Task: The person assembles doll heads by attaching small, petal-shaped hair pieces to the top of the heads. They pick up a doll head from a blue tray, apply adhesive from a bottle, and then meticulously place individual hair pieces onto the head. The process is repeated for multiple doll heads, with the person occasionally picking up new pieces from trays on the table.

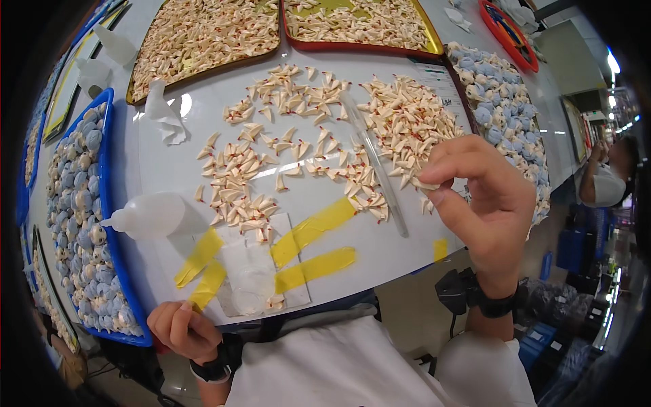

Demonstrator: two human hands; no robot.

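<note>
Pinching a cream piece [424, 185] between thumb and forefinger, the right hand [485, 197] is above the bench [163, 271], just beside the right-hand heap [400, 119]. The left hand [183, 331] is curled by yellow tape [207, 292]; whether it grips anything, I cannot tell.

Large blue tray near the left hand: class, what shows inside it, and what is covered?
Rounded pale-blue and cream pieces lie heaped inside the blue tray; its floor and any buried pieces are hidden.
</note>
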